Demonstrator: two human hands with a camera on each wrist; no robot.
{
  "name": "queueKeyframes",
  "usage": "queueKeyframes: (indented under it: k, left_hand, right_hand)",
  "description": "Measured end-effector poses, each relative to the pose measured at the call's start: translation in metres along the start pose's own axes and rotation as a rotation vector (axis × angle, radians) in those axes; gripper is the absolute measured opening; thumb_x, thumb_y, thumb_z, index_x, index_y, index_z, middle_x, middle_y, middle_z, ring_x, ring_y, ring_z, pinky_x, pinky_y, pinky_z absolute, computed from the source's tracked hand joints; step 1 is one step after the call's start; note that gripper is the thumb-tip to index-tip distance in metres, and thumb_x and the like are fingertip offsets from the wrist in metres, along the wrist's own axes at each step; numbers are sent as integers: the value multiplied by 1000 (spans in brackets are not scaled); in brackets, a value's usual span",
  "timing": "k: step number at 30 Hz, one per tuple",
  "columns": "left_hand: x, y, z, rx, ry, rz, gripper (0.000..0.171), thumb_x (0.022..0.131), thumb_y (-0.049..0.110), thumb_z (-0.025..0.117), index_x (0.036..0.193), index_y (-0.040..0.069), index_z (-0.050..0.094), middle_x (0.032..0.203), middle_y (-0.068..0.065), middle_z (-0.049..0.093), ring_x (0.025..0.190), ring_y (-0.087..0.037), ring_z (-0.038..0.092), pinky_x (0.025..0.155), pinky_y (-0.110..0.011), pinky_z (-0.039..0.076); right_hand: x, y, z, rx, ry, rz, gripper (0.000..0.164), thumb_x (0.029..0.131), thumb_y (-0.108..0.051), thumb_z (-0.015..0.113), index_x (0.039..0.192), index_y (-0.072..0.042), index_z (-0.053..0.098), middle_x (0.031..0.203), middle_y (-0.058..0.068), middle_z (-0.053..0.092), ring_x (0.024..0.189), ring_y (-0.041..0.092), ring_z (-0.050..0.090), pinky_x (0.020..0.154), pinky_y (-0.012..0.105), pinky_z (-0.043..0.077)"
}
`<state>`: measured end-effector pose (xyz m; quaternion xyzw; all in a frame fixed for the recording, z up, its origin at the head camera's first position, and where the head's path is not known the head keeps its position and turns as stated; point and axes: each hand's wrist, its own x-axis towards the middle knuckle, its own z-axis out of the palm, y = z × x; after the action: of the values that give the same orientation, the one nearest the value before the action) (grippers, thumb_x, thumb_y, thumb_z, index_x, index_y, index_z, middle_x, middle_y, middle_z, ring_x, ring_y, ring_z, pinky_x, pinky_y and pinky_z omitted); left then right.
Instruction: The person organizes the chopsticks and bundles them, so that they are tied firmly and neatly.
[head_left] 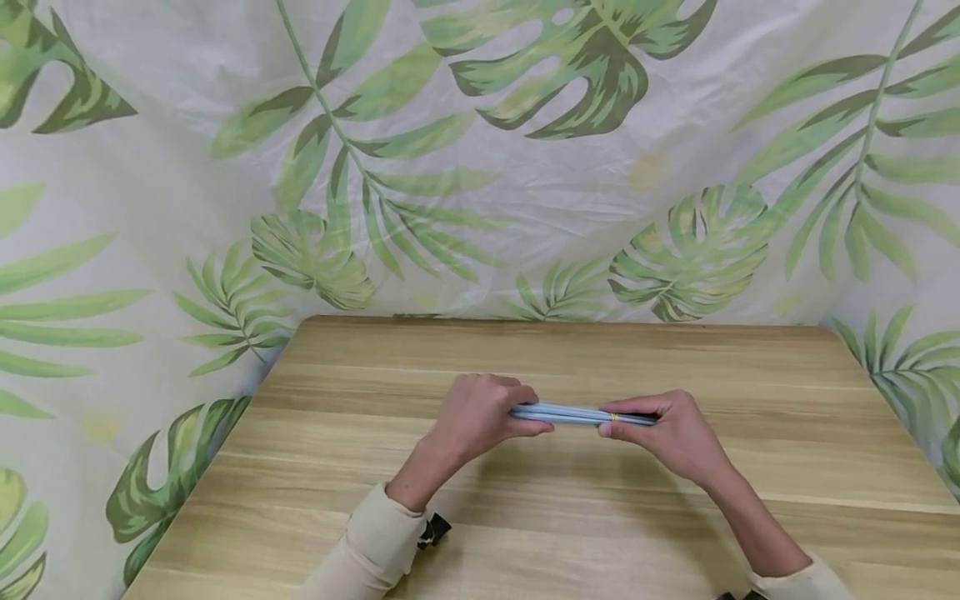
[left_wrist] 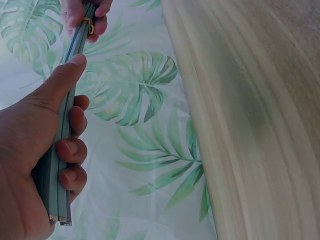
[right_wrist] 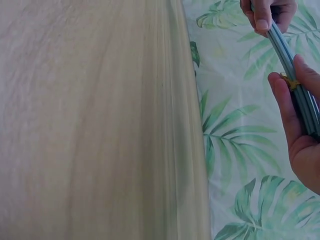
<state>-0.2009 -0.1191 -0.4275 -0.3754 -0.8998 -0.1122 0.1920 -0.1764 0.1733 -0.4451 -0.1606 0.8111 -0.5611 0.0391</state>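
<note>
A bundle of slim light-blue rods (head_left: 572, 413) is held level above the table, stretched between both hands. A thin yellow tie (head_left: 615, 417) binds it near its right end, which looks dark. My left hand (head_left: 480, 414) grips the left end; in the left wrist view its fingers curl round the rods (left_wrist: 64, 117) and the thumb lies along them. Small metallic tips show at the rod ends there. With thumb and fingers, my right hand (head_left: 684, 435) pinches the bundle at the yellow tie (right_wrist: 289, 81). Its palm hides part of that end.
Below the hands spreads a wood-grain table (head_left: 360, 392), its far edge against a white cloth backdrop (head_left: 555, 183) printed with green leaves. A small black device (head_left: 435, 531) sits at the left cuff, and another dark piece shows by the right cuff.
</note>
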Motion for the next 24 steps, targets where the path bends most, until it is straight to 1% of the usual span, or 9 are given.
queueKeyframes:
  k: [3,5,8,11,14,17,21,24]
  left_hand:
    - [0,1,0,-1,-4,-4,35,86,56,85,85,22,79,71,12,71,55,1,52,51,-14,35]
    - [0,2,0,-7,-7,-8,35,86,56,85,85,22,79,71,12,71,54,1,51,51,-15,35]
    - [0,2,-2,-34,-7,-29,35,86,56,85,83,21,77,69,12,68,54,1,48,51,-16,34]
    - [1,1,-3,-52,-2,-58,35,86,55,86,83,21,76,67,13,65,55,2,46,50,-16,34]
    - [0,-1,-3,-59,3,-80,35,85,55,87,82,22,76,67,13,64,55,2,45,50,-15,34]
    - [0,-2,-3,-66,6,-85,35,85,55,87,82,22,77,67,14,65,55,2,45,51,-14,33]
    - [-1,-2,-4,-66,10,-84,35,85,55,87,81,22,77,67,14,64,54,3,43,51,-14,32]
    - [-1,-2,-6,-61,18,-81,34,84,55,87,81,22,77,66,14,63,54,3,42,51,-14,31]
  right_hand:
    - [0,-2,3,5,-9,-2,31,86,-22,91,114,-9,85,109,12,83,86,7,78,74,27,62]
    - [0,-3,3,-13,-13,-10,33,87,-23,91,116,-9,84,112,12,83,88,6,78,75,26,62]
    - [0,-4,-2,-45,-14,-29,38,89,-24,89,124,-10,81,119,11,81,94,4,77,78,25,62]
    - [0,-2,-9,-49,-4,-66,36,93,-20,86,126,-9,77,122,13,79,98,4,77,80,24,63]
    - [-2,0,-15,-17,10,-109,26,96,-10,82,120,-5,76,114,15,78,93,7,76,78,25,63]
    - [-3,2,-18,11,18,-138,18,96,-4,79,114,-4,75,106,9,76,90,8,75,76,25,63]
    - [-4,1,-17,20,25,-140,15,96,-6,80,110,-5,77,102,1,77,87,8,75,74,26,63]
    - [-3,-1,-15,14,40,-128,14,96,-9,82,109,-7,78,101,1,78,86,9,76,74,27,63]
